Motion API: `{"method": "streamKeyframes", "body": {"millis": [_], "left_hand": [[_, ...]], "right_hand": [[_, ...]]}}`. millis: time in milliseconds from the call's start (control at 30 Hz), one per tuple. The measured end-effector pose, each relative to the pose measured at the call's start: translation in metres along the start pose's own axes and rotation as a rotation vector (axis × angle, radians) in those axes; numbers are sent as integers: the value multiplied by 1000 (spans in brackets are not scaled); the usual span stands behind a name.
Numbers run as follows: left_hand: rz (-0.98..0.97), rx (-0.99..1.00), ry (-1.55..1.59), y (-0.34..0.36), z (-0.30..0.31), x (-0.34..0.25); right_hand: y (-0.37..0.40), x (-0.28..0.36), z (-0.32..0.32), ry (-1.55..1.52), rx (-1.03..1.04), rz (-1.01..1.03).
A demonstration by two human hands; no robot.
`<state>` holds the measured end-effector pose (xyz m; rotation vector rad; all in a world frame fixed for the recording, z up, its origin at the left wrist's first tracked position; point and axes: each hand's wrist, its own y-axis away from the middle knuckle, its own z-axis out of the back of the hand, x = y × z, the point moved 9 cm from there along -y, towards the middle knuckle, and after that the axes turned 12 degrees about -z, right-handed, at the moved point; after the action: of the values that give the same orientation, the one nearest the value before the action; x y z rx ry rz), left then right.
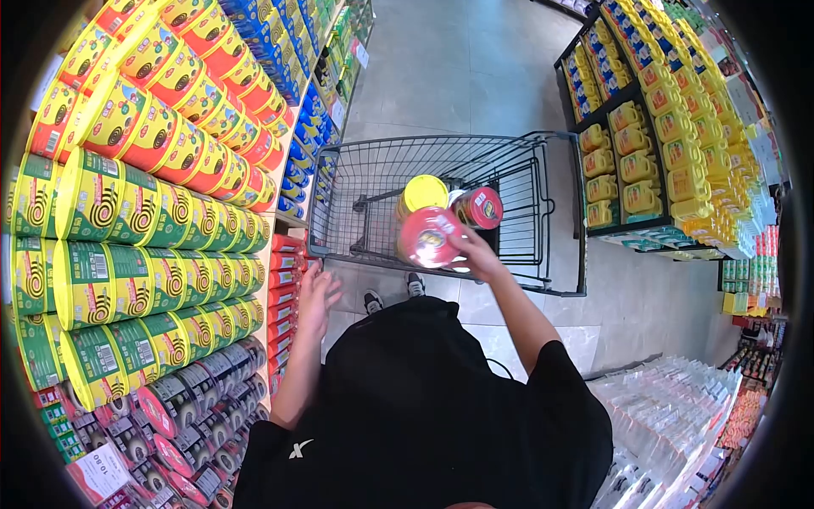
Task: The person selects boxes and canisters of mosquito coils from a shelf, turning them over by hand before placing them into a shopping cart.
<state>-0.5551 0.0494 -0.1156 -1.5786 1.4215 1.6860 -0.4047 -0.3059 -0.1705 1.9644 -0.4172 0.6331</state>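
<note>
My right hand (478,258) grips a round canister with a red-pink lid (426,238) at its right edge, over the near side of the shopping cart (566,293). The canister's front is slightly blurred. Inside the cart are a yellow-lidded canister (426,192) and another red-lidded canister (486,208), both partly covered by the held one. My left hand (317,299) hangs beside red packages (282,297) on the shelf, fingers apart, with nothing seen in it.
Stacked yellow-and-green cans (102,276) and yellow-and-red cans (140,127) fill the left shelf. Below are dark packs (191,441) and a price tag (102,471). Right of the aisle stands a rack of yellow jugs (636,161). Clear plastic packs (666,407) lie behind at right.
</note>
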Motion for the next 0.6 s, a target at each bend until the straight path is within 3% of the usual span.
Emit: {"method": "streamKeyframes", "body": {"millis": [167, 267, 500, 600], "left_hand": [[32, -107, 5, 6, 25, 13], [60, -118, -13, 7, 31, 22], [68, -135, -24, 12, 26, 19], [75, -139, -41, 15, 30, 21]], "right_hand": [[23, -7, 92, 27, -286, -24], [18, -22, 122, 63, -328, -32], [-10, -47, 139, 90, -290, -122], [-21, -56, 143, -40, -173, -123]]}}
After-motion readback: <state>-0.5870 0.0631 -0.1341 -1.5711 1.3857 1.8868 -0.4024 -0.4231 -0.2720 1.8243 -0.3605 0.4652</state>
